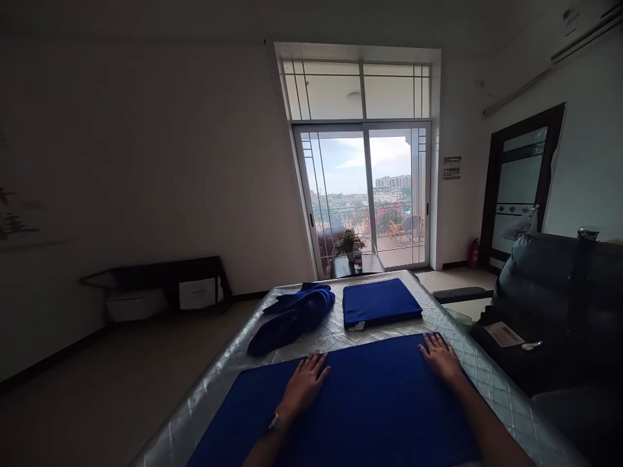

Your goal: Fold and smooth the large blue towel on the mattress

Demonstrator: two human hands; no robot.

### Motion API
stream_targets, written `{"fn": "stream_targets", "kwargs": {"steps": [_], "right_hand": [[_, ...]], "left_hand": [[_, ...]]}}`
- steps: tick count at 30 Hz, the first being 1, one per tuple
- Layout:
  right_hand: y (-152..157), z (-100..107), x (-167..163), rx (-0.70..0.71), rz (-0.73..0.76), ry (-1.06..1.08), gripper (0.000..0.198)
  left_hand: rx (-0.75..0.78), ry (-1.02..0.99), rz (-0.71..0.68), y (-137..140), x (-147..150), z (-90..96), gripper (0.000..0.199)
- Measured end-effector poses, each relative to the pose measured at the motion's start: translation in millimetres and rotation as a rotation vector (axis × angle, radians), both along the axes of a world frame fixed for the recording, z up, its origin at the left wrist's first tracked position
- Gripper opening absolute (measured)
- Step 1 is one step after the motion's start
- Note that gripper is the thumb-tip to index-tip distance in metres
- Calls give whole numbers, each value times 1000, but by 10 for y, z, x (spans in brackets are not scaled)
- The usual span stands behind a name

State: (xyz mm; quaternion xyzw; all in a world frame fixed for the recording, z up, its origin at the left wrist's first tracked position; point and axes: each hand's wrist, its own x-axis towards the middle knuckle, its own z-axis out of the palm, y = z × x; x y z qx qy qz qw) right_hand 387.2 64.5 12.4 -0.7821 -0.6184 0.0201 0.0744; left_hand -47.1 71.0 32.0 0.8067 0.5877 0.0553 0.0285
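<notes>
A blue cloth (370, 402) lies spread flat across the near part of a table with a silvery quilted cover (214, 383). My left hand (305, 381) rests flat on the cloth near its far edge, fingers stretched out. At the cloth's far right corner lies my right hand (439, 355), palm down with the fingers apart. Beyond the hands sits a neatly folded blue cloth (382, 301) with a small white tag at its front edge. To its left is a crumpled heap of blue cloth (294, 318). The near edge of the spread cloth runs out of view.
A black leather chair (545, 292) stands close on the right, with a paper card (503, 334) on it. Behind the table are a small dark table (370, 264) with a bottle (357, 255) and plant, then glass sliding doors (365, 194). A white box (199, 294) sits by the left wall.
</notes>
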Motion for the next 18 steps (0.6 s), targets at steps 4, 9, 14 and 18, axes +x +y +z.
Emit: {"fn": "stream_targets", "kwargs": {"steps": [4, 9, 14, 18], "right_hand": [[51, -68, 85, 3, -29, 6, 68], [108, -181, 124, 10, -25, -27, 68], [41, -69, 56, 29, -47, -92, 65], [-67, 250, -340, 78, 29, -111, 62]], "left_hand": [[15, 72, 211, -15, -948, -99, 63], [22, 219, 264, -76, -1575, -238, 53], [101, 179, 238, -91, -1566, -278, 49], [125, 87, 321, -57, -1531, -276, 59]]}}
